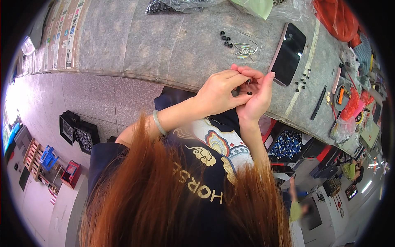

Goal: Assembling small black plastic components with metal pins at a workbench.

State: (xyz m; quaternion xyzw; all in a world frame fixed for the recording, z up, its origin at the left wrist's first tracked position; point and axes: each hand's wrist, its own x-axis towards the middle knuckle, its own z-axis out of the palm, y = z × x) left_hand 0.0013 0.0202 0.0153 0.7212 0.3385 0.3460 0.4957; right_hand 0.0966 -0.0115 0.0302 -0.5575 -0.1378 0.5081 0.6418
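Observation:
A thin metal pin with a small black wheel at each end (249, 87) shows between my hands, just past the table's near edge. The thumb and forefinger of my left hand (220, 91) close on its two ends. Cupped behind it is my right hand (258, 98), palm showing and thumb stretched up, some fingers hidden by the left. Beyond my hands lie several loose black wheels (225, 38) and a scatter of metal pins (245, 50). Right of the phone stand several pins with black wheels on them (302, 83).
A phone (289, 53) lies close to my right hand. Farther right are a dark pen (319, 102), an orange-handled tool (341, 95) and red plastic bags (354, 105). Clear bags (185, 5) line the far side. Below the table is a bin of blue-and-white parts (286, 144).

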